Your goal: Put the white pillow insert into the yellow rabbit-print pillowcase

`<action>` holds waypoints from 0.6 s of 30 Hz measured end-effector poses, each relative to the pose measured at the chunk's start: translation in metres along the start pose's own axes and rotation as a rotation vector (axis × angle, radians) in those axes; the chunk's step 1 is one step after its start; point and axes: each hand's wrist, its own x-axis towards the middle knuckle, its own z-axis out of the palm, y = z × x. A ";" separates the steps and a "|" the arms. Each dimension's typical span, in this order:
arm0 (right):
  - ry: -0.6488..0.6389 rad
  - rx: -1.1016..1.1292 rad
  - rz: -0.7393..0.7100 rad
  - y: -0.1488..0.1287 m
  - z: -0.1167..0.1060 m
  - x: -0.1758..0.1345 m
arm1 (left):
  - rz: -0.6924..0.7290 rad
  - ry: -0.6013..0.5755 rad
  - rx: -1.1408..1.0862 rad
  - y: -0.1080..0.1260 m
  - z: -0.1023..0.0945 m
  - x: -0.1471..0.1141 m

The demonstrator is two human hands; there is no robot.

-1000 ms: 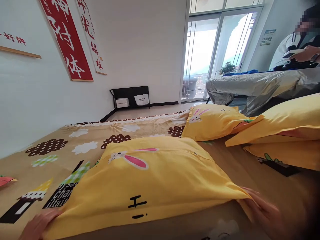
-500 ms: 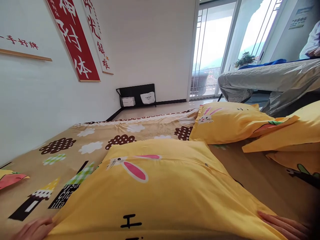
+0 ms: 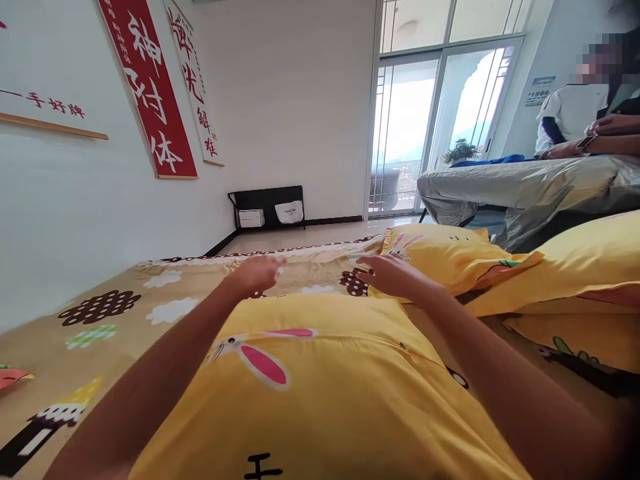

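Observation:
A yellow pillow (image 3: 330,393) with a rabbit print lies on the bed in front of me. Both my forearms stretch forward along its sides. My left hand (image 3: 257,275) is past the pillow's far left corner, above the bed sheet (image 3: 170,310); its fingers point inward, loosely bent, and hold nothing I can see. Beyond the far right corner, my right hand (image 3: 390,272) has its fingers apart and holds nothing. It partly covers a second yellow pillow (image 3: 450,250). Neither hand visibly touches the near pillow.
More yellow bedding (image 3: 590,267) is piled on the right. Behind it stands a table (image 3: 520,190) under a plastic cover, with people (image 3: 575,113) beside it. A low black rack (image 3: 265,200) stands by the back wall, left of the glass doors (image 3: 400,133).
Both hands have left the near side edges of the pillow and reached forward to its far end. The view has tilted up, bringing people at the right into sight.

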 end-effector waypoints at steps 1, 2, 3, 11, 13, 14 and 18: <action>0.003 -0.021 0.018 -0.014 0.004 0.026 | -0.011 0.004 0.019 0.015 -0.005 0.030; -0.011 -0.024 0.013 -0.028 0.013 0.048 | -0.022 -0.004 0.032 0.028 -0.002 0.054; -0.016 -0.016 -0.004 -0.040 0.026 0.064 | -0.020 -0.010 0.035 0.037 0.008 0.072; -0.069 0.177 0.013 -0.053 0.202 0.080 | -0.051 0.004 -0.142 0.073 0.201 0.086; -0.115 0.205 0.037 -0.037 0.224 0.084 | -0.035 0.018 -0.184 0.073 0.221 0.096; -0.133 0.209 0.053 -0.028 0.230 0.087 | -0.019 0.020 -0.205 0.068 0.225 0.102; -0.198 0.193 0.119 0.017 0.233 0.088 | -0.038 0.010 -0.255 0.009 0.227 0.119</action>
